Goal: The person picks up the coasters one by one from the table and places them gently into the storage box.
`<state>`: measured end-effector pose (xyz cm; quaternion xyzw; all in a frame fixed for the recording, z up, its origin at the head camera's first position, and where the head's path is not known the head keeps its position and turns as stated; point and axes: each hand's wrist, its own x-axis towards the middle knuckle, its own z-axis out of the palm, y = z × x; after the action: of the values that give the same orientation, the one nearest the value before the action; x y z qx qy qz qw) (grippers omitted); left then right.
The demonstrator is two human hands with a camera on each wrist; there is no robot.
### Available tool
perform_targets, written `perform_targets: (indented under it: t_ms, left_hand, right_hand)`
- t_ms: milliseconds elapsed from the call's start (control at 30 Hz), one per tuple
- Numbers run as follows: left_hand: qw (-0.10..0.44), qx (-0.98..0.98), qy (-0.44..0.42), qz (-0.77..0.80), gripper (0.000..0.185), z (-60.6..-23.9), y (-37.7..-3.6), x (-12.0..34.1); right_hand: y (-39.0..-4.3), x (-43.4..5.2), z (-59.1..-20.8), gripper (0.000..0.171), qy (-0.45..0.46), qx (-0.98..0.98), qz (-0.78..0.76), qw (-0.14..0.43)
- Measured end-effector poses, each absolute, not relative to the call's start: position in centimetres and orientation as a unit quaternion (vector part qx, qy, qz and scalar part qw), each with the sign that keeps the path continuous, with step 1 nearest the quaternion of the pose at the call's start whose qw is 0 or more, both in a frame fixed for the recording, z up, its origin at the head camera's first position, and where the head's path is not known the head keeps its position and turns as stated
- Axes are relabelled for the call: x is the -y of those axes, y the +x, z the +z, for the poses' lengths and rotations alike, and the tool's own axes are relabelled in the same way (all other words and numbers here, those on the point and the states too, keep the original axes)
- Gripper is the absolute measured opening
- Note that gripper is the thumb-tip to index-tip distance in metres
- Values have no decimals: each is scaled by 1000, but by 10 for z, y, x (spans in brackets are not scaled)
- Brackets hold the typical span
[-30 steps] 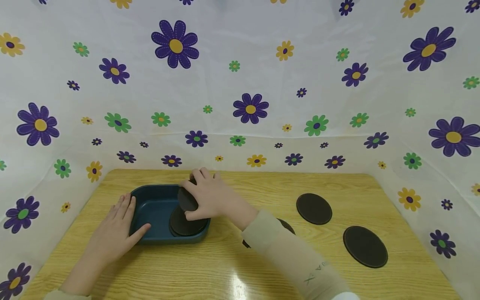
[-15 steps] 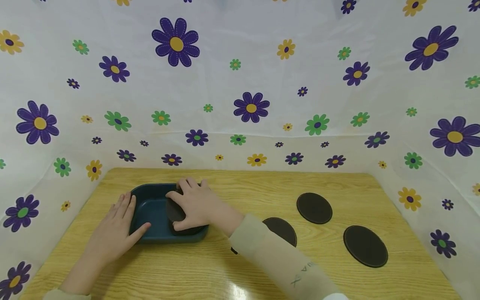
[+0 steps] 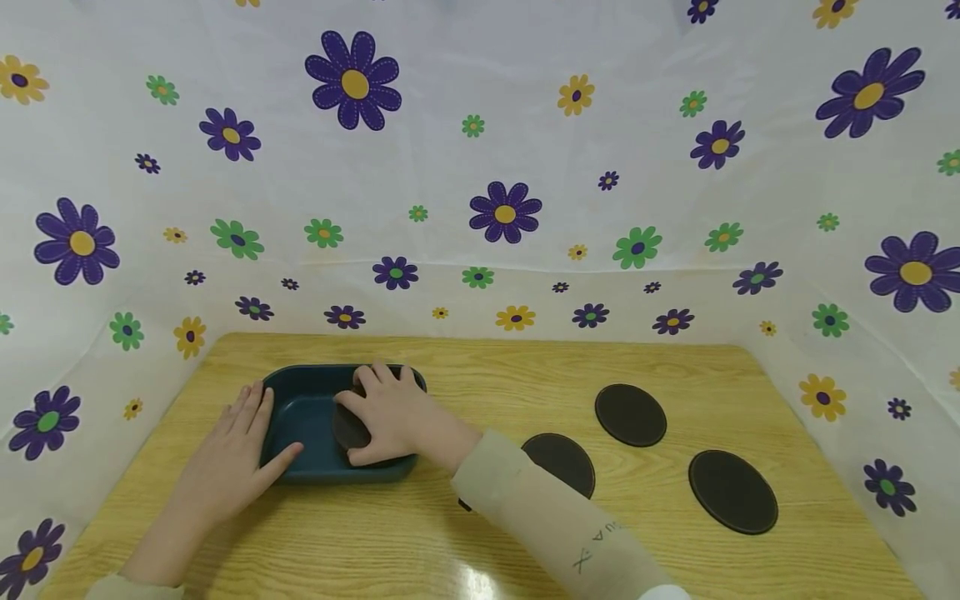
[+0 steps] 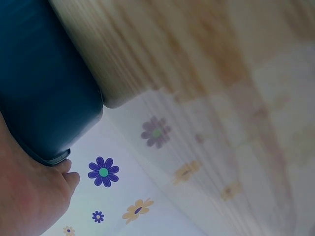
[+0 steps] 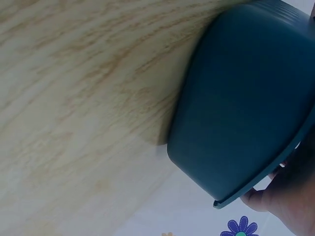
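A dark blue rectangular basin (image 3: 307, 477) stands on the left part of the table. My left hand (image 3: 232, 454) rests along its left rim, fingers straight and thumb stretched over the near left corner. In the left wrist view, that hand (image 4: 34, 191) touches the rim. Inside the basin's right half, my right hand (image 3: 393, 417) grips a round black coaster (image 3: 349, 429) from above, with fingers and thumb spread round its edge. Whatever lies beneath is hidden by the hand and coaster. The right wrist view shows mainly the basin's outer wall (image 5: 246, 108).
Three more black round coasters lie flat on the wooden table (image 3: 360, 542): one (image 3: 562, 462) partly behind my right sleeve, one (image 3: 630, 415) farther back, one (image 3: 733, 492) at the right. A white flowered cloth (image 3: 435, 167) encloses the back and sides.
My right hand has moved left and slightly down into the basin with the coaster, over another dark coaster visible there earlier. My left hand stays on the rim.
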<state>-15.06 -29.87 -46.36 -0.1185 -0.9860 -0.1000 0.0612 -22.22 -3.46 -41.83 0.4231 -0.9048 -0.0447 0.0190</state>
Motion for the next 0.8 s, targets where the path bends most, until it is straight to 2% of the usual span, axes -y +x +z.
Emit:
perform_targets:
  t_ms: [800]
  left_hand:
    - [69,986,-119,-99,100,-463,-150,297]
  right_hand:
    - [-216,0,-409,74,429,901,-33,53]
